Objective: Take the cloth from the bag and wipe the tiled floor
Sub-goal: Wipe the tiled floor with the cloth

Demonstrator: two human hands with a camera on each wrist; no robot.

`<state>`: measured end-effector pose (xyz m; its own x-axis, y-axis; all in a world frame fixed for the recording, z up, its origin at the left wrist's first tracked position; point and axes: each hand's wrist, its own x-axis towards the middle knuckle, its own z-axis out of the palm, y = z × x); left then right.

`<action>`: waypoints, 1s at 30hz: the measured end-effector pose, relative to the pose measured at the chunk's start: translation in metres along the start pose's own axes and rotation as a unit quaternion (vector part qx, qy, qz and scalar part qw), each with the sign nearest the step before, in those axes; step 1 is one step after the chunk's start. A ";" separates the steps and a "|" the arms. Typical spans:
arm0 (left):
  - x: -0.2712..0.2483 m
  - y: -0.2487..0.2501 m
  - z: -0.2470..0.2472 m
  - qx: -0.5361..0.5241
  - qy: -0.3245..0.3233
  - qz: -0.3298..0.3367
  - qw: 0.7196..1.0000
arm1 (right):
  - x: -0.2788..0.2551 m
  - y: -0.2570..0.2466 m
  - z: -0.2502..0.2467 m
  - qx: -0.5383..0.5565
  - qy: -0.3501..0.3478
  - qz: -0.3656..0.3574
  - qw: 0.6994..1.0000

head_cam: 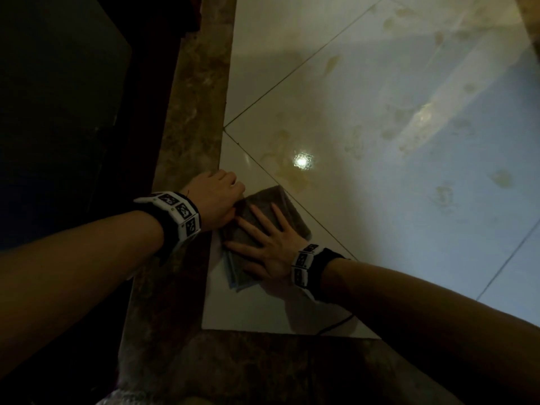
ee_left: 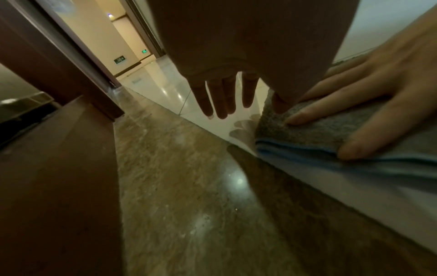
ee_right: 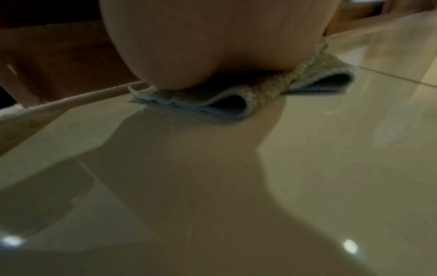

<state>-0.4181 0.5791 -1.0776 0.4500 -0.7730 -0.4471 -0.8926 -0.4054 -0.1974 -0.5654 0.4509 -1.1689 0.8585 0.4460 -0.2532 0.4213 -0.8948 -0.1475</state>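
Observation:
A folded grey cloth (head_cam: pixel 293 213) with a blue underside lies on the pale tiled floor (head_cam: pixel 380 135), right at the brown marble border. My right hand (head_cam: pixel 263 244) lies flat on it with fingers spread, pressing it down. In the right wrist view the heel of the right hand (ee_right: pixel 201 46) sits on the cloth (ee_right: pixel 236 101). My left hand (head_cam: pixel 217 200) is beside the cloth's left corner, over the border's edge. In the left wrist view the left hand (ee_left: pixel 220 97) hangs straight-fingered, its thumb at the cloth (ee_left: pixel 319 130), holding nothing.
Yellowish dried stains (head_cam: pixel 292 173) mark the tiles just beyond the cloth and further right. The brown marble border (head_cam: pixel 190 112) runs along the left, with a dark wooden door frame (ee_left: pixel 59 65) beside it. A black cord (head_cam: pixel 336 324) lies on the tile near my right forearm.

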 end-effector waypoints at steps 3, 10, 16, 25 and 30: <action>0.006 0.004 -0.002 -0.002 0.009 0.008 1.000 | -0.004 0.014 -0.004 0.014 0.013 0.004 1.000; 0.032 0.022 -0.024 -0.017 0.027 -0.001 1.000 | -0.042 0.077 -0.005 0.011 0.045 0.094 0.995; 0.032 0.017 -0.029 -0.011 0.025 -0.009 1.000 | -0.075 0.124 -0.005 -0.003 0.072 0.181 0.981; 0.022 0.004 -0.019 -0.024 0.019 -0.022 0.999 | -0.050 0.083 -0.001 0.061 0.079 0.303 0.948; 0.023 -0.001 -0.020 -0.050 0.048 -0.043 0.997 | 0.008 0.048 -0.009 0.064 0.075 0.205 0.974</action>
<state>-0.4068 0.5523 -1.0703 0.5291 -0.7752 -0.3452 -0.8458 -0.5144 -0.1413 -0.5354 0.4116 -1.1690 0.9839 0.0356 -0.1752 0.0028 -0.9829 -0.1840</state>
